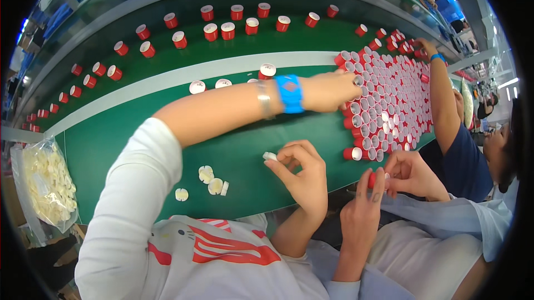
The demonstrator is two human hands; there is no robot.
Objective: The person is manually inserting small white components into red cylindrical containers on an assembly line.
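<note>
My left hand (334, 89) reaches across to the right, slightly blurred. Its fingers curl over a red cup (346, 106) at the left edge of a dense block of red cups (389, 94) with pale rims. Nearer to me, my right hand (303, 169) pinches a small white plastic piece (270, 156) between thumb and fingers. Left of that hand, several loose cream plastic pieces (215, 186) lie on the green table (139, 138). Behind my left forearm stand a few cups with white insides, among them a red cup (267, 70).
Rows of red cups (228, 31) stand on the green surface beyond a pale rail (139, 80). A clear bag of cream pieces (50, 183) sits at the left end. On the right, a co-worker's hands (384, 183) hold a red piece; another person's arm (442, 83) reaches past the block.
</note>
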